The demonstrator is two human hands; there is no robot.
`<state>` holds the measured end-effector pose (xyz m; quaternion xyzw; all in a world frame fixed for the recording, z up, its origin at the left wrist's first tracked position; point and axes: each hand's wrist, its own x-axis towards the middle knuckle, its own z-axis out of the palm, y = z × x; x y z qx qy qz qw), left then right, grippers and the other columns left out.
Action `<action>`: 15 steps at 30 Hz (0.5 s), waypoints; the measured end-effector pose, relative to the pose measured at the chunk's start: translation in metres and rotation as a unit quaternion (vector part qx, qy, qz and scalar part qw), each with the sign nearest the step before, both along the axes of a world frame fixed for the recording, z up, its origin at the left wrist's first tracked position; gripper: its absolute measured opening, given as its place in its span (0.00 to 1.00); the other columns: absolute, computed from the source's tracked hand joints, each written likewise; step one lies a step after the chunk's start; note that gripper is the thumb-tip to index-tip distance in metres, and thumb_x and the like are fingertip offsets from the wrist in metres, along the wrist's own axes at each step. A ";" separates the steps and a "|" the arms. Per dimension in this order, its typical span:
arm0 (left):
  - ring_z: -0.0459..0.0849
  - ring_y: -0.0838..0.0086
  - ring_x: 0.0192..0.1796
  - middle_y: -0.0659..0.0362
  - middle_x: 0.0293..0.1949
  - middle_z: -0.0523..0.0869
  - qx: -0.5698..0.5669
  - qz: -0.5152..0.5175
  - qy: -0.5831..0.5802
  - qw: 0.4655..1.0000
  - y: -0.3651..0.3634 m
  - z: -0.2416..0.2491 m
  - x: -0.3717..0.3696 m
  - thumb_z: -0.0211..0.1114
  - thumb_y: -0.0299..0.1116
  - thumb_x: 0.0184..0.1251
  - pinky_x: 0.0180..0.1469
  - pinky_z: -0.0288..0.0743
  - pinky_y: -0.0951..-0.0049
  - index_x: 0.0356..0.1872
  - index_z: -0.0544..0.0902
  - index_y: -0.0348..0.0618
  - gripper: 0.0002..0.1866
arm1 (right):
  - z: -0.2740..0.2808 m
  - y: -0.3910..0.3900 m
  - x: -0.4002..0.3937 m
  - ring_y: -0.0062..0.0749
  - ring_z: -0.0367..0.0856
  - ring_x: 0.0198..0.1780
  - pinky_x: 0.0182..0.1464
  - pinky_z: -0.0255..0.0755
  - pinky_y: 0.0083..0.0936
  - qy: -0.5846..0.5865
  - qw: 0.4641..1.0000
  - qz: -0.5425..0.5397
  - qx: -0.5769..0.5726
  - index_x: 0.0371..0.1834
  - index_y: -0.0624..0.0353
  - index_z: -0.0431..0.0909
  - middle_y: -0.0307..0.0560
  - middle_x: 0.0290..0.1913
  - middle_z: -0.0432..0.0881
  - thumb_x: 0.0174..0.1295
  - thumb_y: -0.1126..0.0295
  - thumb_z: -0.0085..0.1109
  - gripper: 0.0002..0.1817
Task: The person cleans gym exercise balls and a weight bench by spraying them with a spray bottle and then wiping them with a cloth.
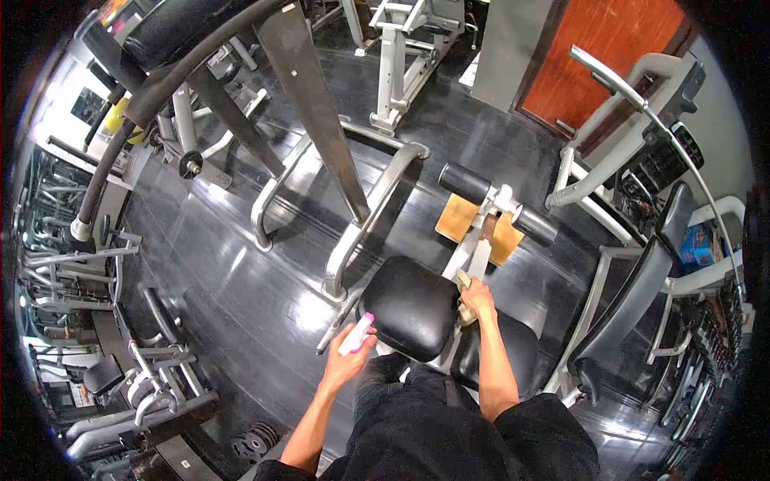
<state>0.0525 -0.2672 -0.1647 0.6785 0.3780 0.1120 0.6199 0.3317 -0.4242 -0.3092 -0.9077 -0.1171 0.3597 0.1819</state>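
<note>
My left hand (343,365) is closed around a small white bottle with pink parts (358,335), held beside the left edge of a black padded seat (411,306). My right hand (479,298) grips a beige cloth (466,313) against the frame at the right edge of that seat. A second black pad (513,353) lies under my right forearm. Beyond my right hand, a pale metal bar (475,255) runs out to two black foam rollers (535,224). How the fingers of my right hand fold into the cloth is partly hidden.
Wooden boards (456,217) lie under the rollers. A large machine with a dark upright (317,112) stands ahead to the left. Another bench (622,313) is close on my right. Weight plates (255,440) rest on the floor at lower left, and an orange door (589,60) is at the back.
</note>
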 end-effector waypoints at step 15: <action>0.83 0.57 0.28 0.50 0.26 0.83 0.220 -0.100 0.091 0.966 0.017 -0.020 -0.026 0.67 0.38 0.60 0.31 0.74 0.63 0.40 0.82 0.44 0.11 | -0.014 -0.032 -0.036 0.35 0.82 0.41 0.46 0.73 0.31 -0.037 0.955 -0.172 0.240 0.51 0.62 0.76 0.54 0.39 0.84 0.62 0.62 0.57 0.18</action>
